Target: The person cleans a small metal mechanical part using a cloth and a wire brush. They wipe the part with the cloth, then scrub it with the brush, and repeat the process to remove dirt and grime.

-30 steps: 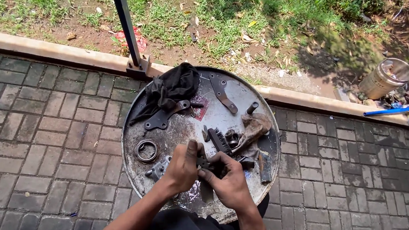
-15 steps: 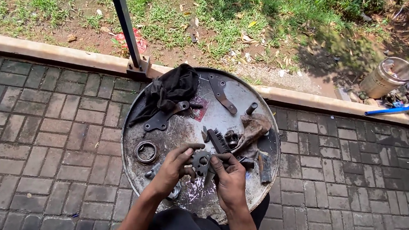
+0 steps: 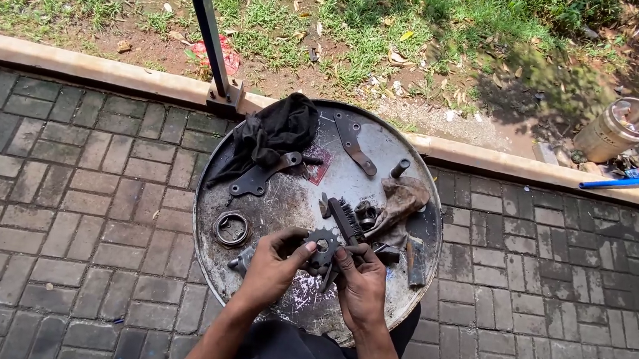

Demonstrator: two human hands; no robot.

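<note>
Fingers of my left hand [image 3: 275, 264] are curled narrow around a small dark sprocket [image 3: 321, 247], thumb on its near face and fingertips [image 3: 308, 245] at its toothed rim, so the part sits flat toward me with its centre hole showing. My right hand [image 3: 360, 283] closes in from the other side, its fingers pinching the same sprocket at the lower right edge; between the two grips the piece is kept off the surface, I judge so that both faces can be got at. Whether the right fingers also trap a thin tool below the sprocket I cannot tell.

Just beyond my fingertips lies a black brush [image 3: 346, 220], bristles up, near enough to pick up without shifting my arms. Past it and to the right of my right fingers sit a grimy rag [image 3: 402, 202] and a short dark cylinder [image 3: 400, 167]. Left of my left fingers a metal ring [image 3: 231, 228] lies flat, and farther out a black cloth [image 3: 273, 133] is heaped over a flat bracket [image 3: 262, 178]. A second long bracket [image 3: 353, 142] lies well beyond the sprocket.

All of it rests on a round metal tray [image 3: 310, 202] set on brick paving [image 3: 64, 196], which keeps the loose parts together. A dark post [image 3: 206, 27] stands at the kerb, far from my fingers.
</note>
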